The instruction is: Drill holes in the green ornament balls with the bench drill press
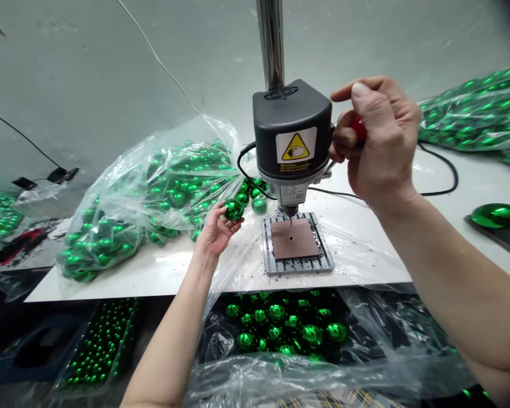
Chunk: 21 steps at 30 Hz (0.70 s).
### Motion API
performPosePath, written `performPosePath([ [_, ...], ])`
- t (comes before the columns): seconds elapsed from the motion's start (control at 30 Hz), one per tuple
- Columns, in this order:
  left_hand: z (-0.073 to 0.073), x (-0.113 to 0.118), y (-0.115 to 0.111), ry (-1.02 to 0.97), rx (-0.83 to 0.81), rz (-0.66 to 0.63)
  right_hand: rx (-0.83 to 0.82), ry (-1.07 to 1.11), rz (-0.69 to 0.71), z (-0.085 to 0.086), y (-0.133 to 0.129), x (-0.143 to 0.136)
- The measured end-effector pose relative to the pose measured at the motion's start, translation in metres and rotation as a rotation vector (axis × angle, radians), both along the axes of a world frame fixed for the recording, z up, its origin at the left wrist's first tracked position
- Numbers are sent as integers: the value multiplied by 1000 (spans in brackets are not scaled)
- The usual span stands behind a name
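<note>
Between the fingers of my left hand (219, 231) is a shiny green ball (234, 209), held left of the drill press (292, 133). My right hand (378, 130) is closed around the red knob (359, 129) of the press lever, its index finger stretched toward the black housing. Below the chuck a thin drill bit (291, 222) points down at a brown board (295, 241) with a dark hole in it. That board lies on the slotted metal base plate (297, 266), with dark shavings scattered around it.
A clear bag (110, 170) of green balls spills open on the white table (174, 272). Below the front edge, more balls (276, 311) lie in plastic. Another full bag (480, 110) stands at right, near a green disc-like piece (498, 215). A black cable (454, 170) crosses behind.
</note>
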<state>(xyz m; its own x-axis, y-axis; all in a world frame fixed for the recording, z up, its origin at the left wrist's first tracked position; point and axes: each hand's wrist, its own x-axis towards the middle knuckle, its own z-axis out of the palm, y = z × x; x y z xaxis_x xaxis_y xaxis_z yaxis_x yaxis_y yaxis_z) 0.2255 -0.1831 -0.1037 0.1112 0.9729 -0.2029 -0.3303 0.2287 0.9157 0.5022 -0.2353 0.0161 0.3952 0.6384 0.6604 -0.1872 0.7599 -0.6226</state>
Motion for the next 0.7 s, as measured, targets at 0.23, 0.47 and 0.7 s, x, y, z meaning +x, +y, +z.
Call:
performPosePath([
  [0.23,-17,48,-32,-216,-182,-86,38,16,-14,-1,5,0],
  [0.47,-54,83,-44,-55,41,25,46,-20,-37,1,5,0],
  [0.7,-74,97,-38,173,341,-1,93,-81,-25,-3,10,5],
])
